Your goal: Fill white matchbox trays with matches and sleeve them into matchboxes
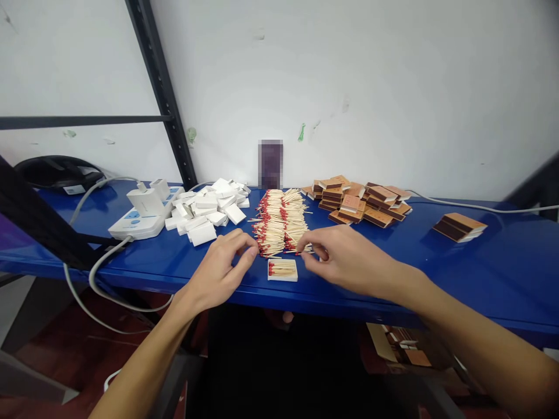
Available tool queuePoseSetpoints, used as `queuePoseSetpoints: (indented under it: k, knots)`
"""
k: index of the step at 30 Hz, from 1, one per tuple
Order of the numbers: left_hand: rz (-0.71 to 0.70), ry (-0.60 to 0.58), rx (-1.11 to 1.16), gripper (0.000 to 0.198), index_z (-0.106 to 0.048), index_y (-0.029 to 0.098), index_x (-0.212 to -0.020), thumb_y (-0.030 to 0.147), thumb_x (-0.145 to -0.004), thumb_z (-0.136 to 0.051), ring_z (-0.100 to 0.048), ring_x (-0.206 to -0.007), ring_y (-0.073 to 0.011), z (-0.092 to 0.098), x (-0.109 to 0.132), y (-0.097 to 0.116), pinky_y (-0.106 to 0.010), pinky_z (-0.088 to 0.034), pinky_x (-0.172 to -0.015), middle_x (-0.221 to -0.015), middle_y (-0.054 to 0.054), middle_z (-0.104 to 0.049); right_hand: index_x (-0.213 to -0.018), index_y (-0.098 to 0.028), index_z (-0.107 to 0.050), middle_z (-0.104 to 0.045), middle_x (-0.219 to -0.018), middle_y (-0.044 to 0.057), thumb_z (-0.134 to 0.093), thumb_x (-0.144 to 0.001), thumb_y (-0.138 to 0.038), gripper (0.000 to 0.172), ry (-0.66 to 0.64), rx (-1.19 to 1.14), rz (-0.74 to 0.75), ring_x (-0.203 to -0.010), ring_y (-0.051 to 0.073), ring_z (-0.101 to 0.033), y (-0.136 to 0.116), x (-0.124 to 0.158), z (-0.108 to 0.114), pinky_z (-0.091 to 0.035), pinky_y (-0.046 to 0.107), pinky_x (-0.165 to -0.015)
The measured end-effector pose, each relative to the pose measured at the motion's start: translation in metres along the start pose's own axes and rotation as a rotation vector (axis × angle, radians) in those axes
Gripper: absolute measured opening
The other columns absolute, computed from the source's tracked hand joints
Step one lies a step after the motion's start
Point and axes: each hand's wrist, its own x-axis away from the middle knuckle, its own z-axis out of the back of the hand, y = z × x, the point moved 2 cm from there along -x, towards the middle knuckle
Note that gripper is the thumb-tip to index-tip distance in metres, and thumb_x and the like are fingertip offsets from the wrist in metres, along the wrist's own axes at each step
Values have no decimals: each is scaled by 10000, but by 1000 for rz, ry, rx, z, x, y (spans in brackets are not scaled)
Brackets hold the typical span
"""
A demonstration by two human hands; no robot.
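Observation:
A white matchbox tray (pixel 283 279) lies near the shelf's front edge, with red-tipped matches (pixel 283 267) in it. Behind the tray spreads a thick pile of loose matches (pixel 286 218). At the pile's left edge is my left hand (pixel 227 262), fingers curled and thumb close to the index fingertip; whatever may be between them is hidden. My right hand (pixel 345 256) is at the pile's near right corner, thumb and index finger closing on matches there. Its other fingers are bent inward.
White empty-looking trays (pixel 205 209) are heaped on the left, brown matchbox sleeves (pixel 360 201) on the right. Further right sit several sleeves (pixel 460 226) stacked together. A power strip (pixel 142 221) with cables and a dark shelf post (pixel 163 87) stand left. Below is a box of sleeves (pixel 406 344).

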Motion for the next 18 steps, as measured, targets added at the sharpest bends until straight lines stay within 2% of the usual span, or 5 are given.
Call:
queuePoseSetpoints:
  k: [6,8,12,15,18]
  knots:
    - [-3,83,150,213,-543,173,-825,318,-964,-473,-390,-607,-104,1,5,5,-252,-332,-605,-696,34,-440,-811,-238,-708,-655,-740,11,-547,-839,-267,166,-137,105,-134,-660,157,-547,32,3,3,-288,259,-553]
    - [-6,30,73,148,-587,178,-908,322,-910,-552,-385,-605,-109,-3,4,6,-247,-329,-604,-675,44,-416,-789,-239,-707,-656,-732,8,-537,-845,-280,184,-152,90,-136,-665,156,-548,33,1,1,-298,262,-564]
    - [58,-135,-153,427,-622,224,-1146,481,-809,-666,-453,-631,-130,-8,1,4,-255,-340,-628,-695,43,-472,-775,-237,-715,-674,-766,22,-547,-823,-276,179,-130,101,-144,-702,170,-560,25,-6,-1,-298,273,-581]
    - [80,-215,-254,502,-632,239,-1188,583,-822,-619,-467,-599,-140,-10,0,1,-265,-318,-617,-655,46,-487,-791,-241,-725,-687,-799,27,-556,-810,-281,174,-142,114,-176,-713,177,-572,22,-7,-4,-292,276,-576]
    - [38,-253,-287,460,-657,230,-1149,570,-843,-606,-492,-614,-154,-13,0,0,-278,-331,-661,-615,47,-493,-817,-242,-733,-687,-821,30,-555,-814,-289,184,-147,111,-201,-702,174,-571,27,-4,-6,-295,275,-570]
